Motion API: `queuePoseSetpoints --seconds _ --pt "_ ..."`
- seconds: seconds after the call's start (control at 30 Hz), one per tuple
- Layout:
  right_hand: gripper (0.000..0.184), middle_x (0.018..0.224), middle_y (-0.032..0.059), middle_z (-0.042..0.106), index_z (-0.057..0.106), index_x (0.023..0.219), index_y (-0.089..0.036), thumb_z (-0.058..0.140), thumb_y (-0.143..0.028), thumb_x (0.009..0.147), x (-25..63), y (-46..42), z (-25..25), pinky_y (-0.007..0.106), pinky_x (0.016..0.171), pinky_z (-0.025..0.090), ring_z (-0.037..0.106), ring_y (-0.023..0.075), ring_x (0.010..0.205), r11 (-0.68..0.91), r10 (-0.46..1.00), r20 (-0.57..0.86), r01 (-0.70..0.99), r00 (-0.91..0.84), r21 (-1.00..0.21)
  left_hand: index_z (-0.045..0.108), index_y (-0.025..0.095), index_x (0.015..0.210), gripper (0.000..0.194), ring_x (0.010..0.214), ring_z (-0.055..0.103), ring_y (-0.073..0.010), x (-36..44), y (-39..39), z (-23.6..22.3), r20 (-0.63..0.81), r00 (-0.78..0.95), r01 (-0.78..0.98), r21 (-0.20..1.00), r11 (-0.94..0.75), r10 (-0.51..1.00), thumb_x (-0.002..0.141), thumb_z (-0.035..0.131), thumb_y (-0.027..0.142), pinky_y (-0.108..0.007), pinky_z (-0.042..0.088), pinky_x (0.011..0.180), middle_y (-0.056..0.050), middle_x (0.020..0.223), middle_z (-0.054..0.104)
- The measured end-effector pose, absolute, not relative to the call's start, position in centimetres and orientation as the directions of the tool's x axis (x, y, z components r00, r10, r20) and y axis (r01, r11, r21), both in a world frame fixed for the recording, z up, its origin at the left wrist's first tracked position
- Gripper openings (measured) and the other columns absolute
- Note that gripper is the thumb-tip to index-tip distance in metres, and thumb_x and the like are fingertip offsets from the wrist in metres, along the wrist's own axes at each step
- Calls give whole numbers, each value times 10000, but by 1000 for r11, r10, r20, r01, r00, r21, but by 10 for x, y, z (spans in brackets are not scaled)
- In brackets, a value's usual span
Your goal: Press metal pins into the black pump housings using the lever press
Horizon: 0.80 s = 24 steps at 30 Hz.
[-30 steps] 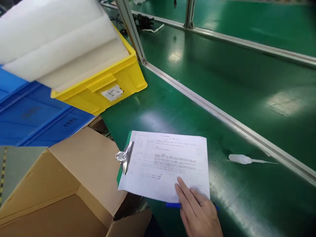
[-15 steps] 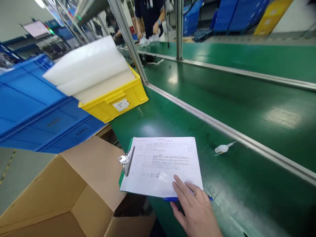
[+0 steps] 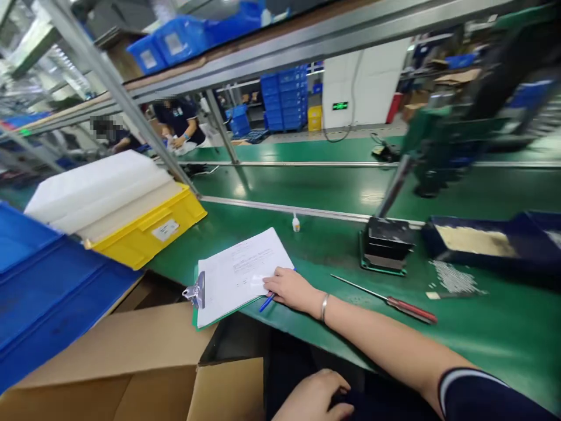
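My right hand [image 3: 291,287] rests palm down on the lower right corner of the paper sheets [image 3: 236,266] clipped to a green clipboard [image 3: 196,318]. A blue pen [image 3: 266,303] pokes out from under its fingers, gripped in the hand; part of it is hidden. Loosely curled, my left hand [image 3: 316,397] hovers low by my lap, with a gap between thumb and forefinger and nothing visible in it. The clipboard's metal clip [image 3: 195,290] faces left. Beyond the board stands a small white bottle [image 3: 295,223] with a thin nozzle.
A red-handled screwdriver [image 3: 409,309] lies right of my hand. Behind it are a black-based stand [image 3: 388,242], a pile of small metal pieces [image 3: 453,278] and a dark bin [image 3: 473,257]. An open cardboard box [image 3: 144,345], yellow crate [image 3: 149,234] and blue crates [image 3: 48,286] are left.
The view has swung right and widened, bringing the screwdriver, stand and my left hand into sight. My right hand stays on the clipboard, which now appears tilted; the pen's angle to it has changed.
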State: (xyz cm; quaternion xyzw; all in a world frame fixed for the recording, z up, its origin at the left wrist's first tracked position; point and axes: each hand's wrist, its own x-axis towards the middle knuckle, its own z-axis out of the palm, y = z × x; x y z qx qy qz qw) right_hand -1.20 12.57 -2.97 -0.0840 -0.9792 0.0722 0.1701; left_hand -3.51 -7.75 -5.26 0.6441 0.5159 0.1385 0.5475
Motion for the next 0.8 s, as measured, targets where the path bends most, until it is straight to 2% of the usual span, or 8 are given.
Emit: queuePoseSetpoints --seconds 0.1,0.17,0.2,0.27,0.37,0.47,0.63,0.8 --pt "181 991 51 699 664 962 -192 534 -307 1012 -13 125 -25 303 762 427 497 204 900 977 199 351 158 -915 -142 613 307 1211 272 1141 620 -221 -78 -86 -9 -215 199 696 718 16 956 957 564 391 -356 498 1014 -49 1212 670" --pt "207 930 41 689 660 893 -192 516 -269 1020 -8 120 -20 288 744 410 493 193 868 977 205 377 169 -903 -127 592 280 1206 282 1166 619 -226 -116 -80 15 -18 14 866 500 -3 1000 1003 449 414 -351 502 1017 -65 1234 662" --pt "215 920 43 684 656 879 -189 504 -242 1022 -3 116 -17 286 739 402 490 191 859 975 222 394 189 -892 -121 559 259 1242 314 1205 605 -228 -134 -73 22 56 -22 938 347 1 998 1008 426 419 -361 489 1047 -76 1272 646" --pt "225 937 61 673 649 899 -177 467 -201 1028 17 109 -11 292 735 388 483 194 856 958 286 432 261 -855 -117 484 205 1336 389 1341 514 -269 -163 -54 23 112 -61 971 237 33 992 1003 427 399 -429 425 1125 -129 1408 560" --pt "235 953 83 645 625 928 -167 411 -144 1024 66 99 -6 301 722 370 468 201 847 899 424 480 420 -768 -123 415 140 1419 571 1468 337 -366 -189 -17 3 112 -57 992 117 44 992 947 550 433 -529 361 1160 -208 1563 382" --pt "231 921 85 617 601 896 -172 409 -86 991 129 90 -8 304 697 359 461 207 825 819 540 489 562 -685 -118 445 115 1412 551 1444 368 -399 -199 18 -17 81 -25 1000 11 24 996 960 552 410 -551 392 1123 -251 1545 398" --pt "256 906 96 616 607 882 -173 396 -65 977 203 75 -29 311 689 366 489 219 814 749 613 452 658 -648 -73 513 150 1369 450 1315 526 -316 -210 45 -17 16 55 991 -121 -53 998 985 554 381 -530 460 1063 -171 1436 530" --pt "272 866 85 609 601 845 -175 394 -51 971 214 71 -42 307 712 394 521 212 805 734 634 433 674 -641 -77 578 157 1276 403 1065 649 -246 -209 54 -4 -93 70 978 -189 -87 993 966 591 414 -477 545 929 -111 1228 639"
